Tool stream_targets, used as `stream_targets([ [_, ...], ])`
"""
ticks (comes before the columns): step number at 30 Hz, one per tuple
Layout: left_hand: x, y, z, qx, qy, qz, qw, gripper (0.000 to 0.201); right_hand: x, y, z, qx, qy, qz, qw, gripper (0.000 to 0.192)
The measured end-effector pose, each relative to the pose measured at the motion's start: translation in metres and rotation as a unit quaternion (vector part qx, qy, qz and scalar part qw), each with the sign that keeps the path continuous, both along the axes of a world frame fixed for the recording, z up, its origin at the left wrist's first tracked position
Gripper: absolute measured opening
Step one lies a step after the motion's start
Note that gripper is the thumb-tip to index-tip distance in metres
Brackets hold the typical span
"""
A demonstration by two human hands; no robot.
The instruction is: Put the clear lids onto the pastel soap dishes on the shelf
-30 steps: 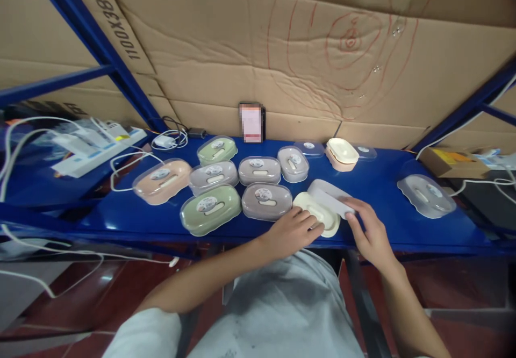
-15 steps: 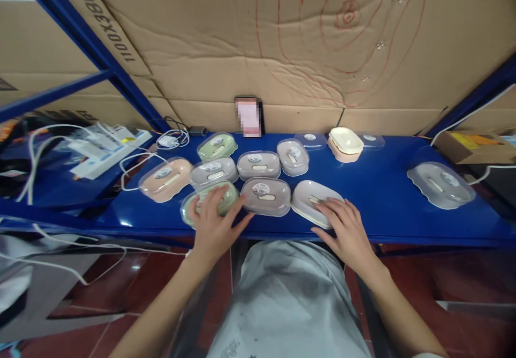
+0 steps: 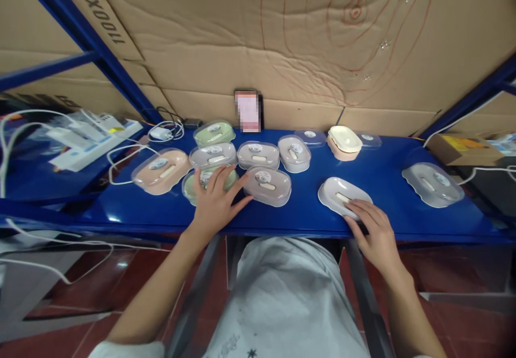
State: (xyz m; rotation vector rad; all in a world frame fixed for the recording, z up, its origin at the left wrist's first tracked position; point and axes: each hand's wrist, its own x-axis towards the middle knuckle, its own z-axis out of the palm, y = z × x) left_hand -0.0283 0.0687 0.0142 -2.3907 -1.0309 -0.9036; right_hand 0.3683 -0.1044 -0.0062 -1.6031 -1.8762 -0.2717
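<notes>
As the left hand (image 3: 215, 201) splays, gripping nothing, over the green lidded box (image 3: 188, 190), the right hand (image 3: 375, 233) angles inward. Its thumb and fingers grasp the pale grey lidded box (image 3: 332, 192) near the counter's (image 3: 302, 215) front edge.

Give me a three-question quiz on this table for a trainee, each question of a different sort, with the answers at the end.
1. Which hand touches the white box?
2. True or false: the phone lies flat, face down.
3. Fill the gap: the cream tray sits on a ____-coloured base.

Key:
1. The right hand.
2. False; it stands up, with its screen towards the person.
3. Peach.
</notes>
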Motion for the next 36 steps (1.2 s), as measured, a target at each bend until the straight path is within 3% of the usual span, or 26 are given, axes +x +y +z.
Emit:
stream_targets([
  [2, 0.01, -0.009, -0.001, 0.001, -0.037, -0.023, 0.999, 0.043, -0.004, -0.004, -0.001, -0.021, 0.004, 0.04, 0.999, 0.036],
  [4, 0.027, -0.028, -0.002, -0.012, -0.058, -0.094, 0.994, 0.043, -0.013, -0.007, 0.001, -0.047, 0.001, 0.082, 0.996, 0.037],
  [8, 0.066, -0.062, -0.005, -0.094, 0.019, -0.255, 0.962, 0.046, -0.021, 0.007, 0.022, -0.102, -0.021, 0.151, 0.983, 0.043],
  [11, 0.081, -0.066, -0.007, -0.142, 0.069, -0.285, 0.945, 0.044, -0.006, 0.058, 0.047, -0.087, -0.006, 0.153, 0.984, 0.042],
  [14, 0.081, -0.059, -0.009, -0.166, 0.034, -0.292, 0.941, 0.028, 0.014, 0.139, 0.06, -0.09, -0.056, 0.094, 0.99, 0.043],
  [17, 0.074, -0.055, -0.012, -0.174, -0.019, -0.299, 0.938, 0.022, 0.021, 0.209, 0.055, -0.107, -0.074, 0.046, 0.99, 0.048],
  [20, 0.071, -0.056, -0.013, -0.18, -0.034, -0.308, 0.934, 0.023, 0.015, 0.233, 0.044, -0.112, -0.087, 0.018, 0.99, 0.046],
  [24, 0.071, -0.057, -0.013, -0.172, -0.033, -0.31, 0.934, 0.022, 0.01, 0.202, 0.035, -0.115, -0.104, -0.011, 0.988, 0.041],
  [30, 0.073, -0.058, -0.011, -0.176, -0.041, -0.309, 0.934, 0.02, 0.024, 0.109, 0.022, -0.119, -0.069, -0.087, 0.987, 0.026],
  [33, 0.074, -0.059, -0.011, -0.18, -0.044, -0.304, 0.935, 0.02, 0.037, 0.066, 0.007, -0.068, -0.026, -0.1, 0.992, 0.041],
  [36, 0.073, -0.059, -0.012, -0.188, -0.054, -0.299, 0.934, 0.021, 0.047, 0.041, -0.004, -0.011, 0.028, -0.136, 0.99, 0.054],
])
